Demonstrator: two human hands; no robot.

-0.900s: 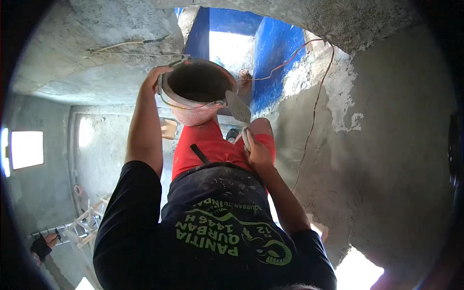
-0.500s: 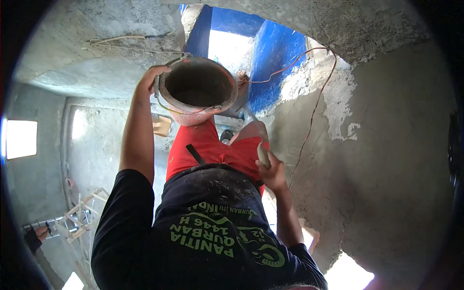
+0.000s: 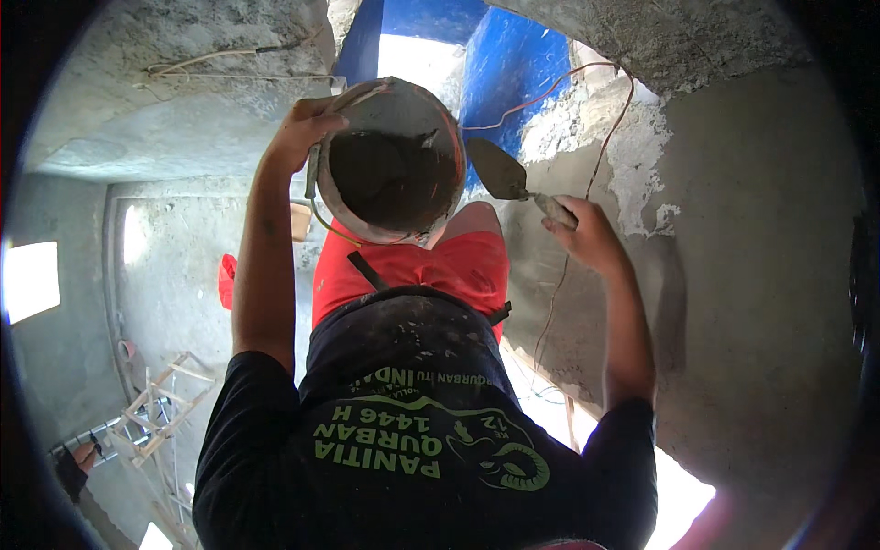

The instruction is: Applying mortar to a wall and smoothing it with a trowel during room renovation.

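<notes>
My left hand (image 3: 307, 131) is closed over the rim of a bucket (image 3: 391, 103), which is tilted so that its mouth faces me. Dark wet mortar (image 3: 380, 179) lies inside it. The bucket's wire handle hangs down beside my left wrist. Just right of the bucket, my right hand (image 3: 587, 235) grips the handle of a trowel (image 3: 498, 170). Its pointed blade is raised toward the bucket's right side, apart from the rim, and its visible face looks dark grey.
A rough plastered wall (image 3: 752, 275) fills the right side. Across its patchy upper part runs a loose reddish cable (image 3: 605, 151). Blue panels (image 3: 513, 78) flank a bright opening ahead. Down at the lower left stand a wooden frame (image 3: 151, 412) and part of another person (image 3: 81, 463).
The trowel has risen from near my right thigh to beside the bucket, its blade now pointing up-left. The bucket has shifted slightly right and tipped further toward me, showing the mortar.
</notes>
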